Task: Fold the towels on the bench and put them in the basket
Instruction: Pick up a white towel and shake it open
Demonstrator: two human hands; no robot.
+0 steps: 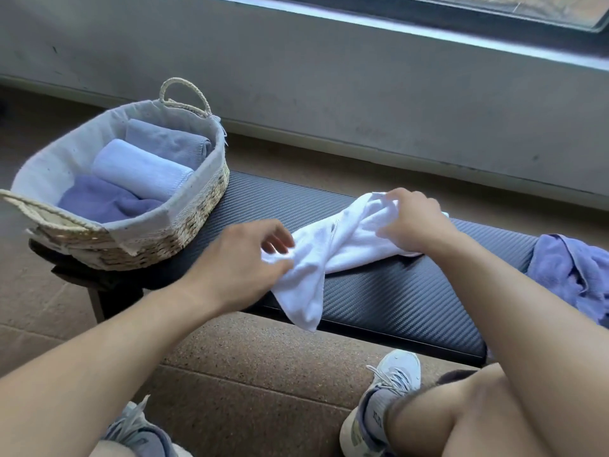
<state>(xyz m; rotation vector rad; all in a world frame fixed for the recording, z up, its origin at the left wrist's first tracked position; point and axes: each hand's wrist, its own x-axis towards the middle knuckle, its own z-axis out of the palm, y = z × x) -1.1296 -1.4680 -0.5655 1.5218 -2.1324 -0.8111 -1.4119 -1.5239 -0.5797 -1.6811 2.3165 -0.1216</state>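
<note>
Both hands, left hand [242, 258] and right hand [413, 219], grip a white towel [333, 245] on the dark bench [412, 301] below a window sill [428, 31].

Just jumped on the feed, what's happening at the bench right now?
A person is working a white towel on the dark bench. The left hand pinches its near end and the right hand grips the far end; the towel is twisted and not yet folded. The basket at the bench's left end already holds three folded towels. A crumpled purple towel waits at the right end.
</note>
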